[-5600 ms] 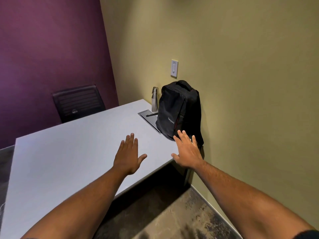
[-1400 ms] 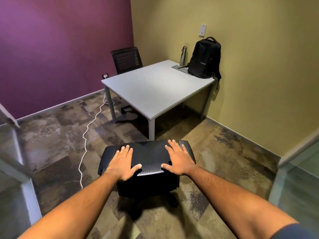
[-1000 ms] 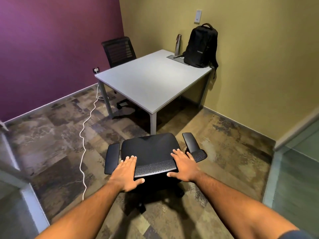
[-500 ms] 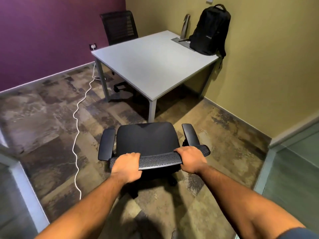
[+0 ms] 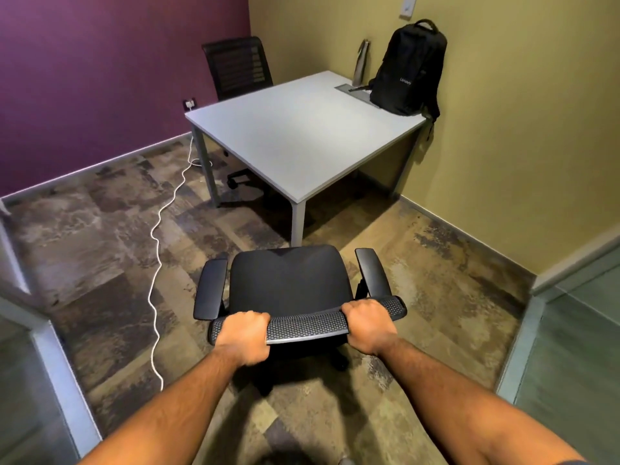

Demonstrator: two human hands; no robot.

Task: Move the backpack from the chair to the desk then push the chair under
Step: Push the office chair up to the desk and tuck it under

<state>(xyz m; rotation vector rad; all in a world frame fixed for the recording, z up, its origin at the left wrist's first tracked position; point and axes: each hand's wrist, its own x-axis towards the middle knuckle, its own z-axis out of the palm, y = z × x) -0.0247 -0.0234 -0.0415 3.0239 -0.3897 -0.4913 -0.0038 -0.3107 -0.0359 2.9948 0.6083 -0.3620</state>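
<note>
So both my hands, left hand (image 5: 243, 333) and right hand (image 5: 367, 325), grip the chair (image 5: 288, 286) backrest, backpack (image 5: 407, 68) up on the counter (image 5: 302, 135) beyond it.

A second chair (image 5: 239, 67) is seen against the purple wall (image 5: 100, 62), and a white cable (image 5: 157, 236) is trailed from a wall socket (image 5: 190, 103) across the mottled floor (image 5: 84, 229). A bottle (image 5: 361, 63) is stood upright near the yellow wall (image 5: 520, 129), below a switch plate (image 5: 408, 6).

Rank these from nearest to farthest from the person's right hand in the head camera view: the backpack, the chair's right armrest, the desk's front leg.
1. Right armrest, just ahead of the right hand.
2. Front leg, middle.
3. Backpack, far corner by the wall.
</note>
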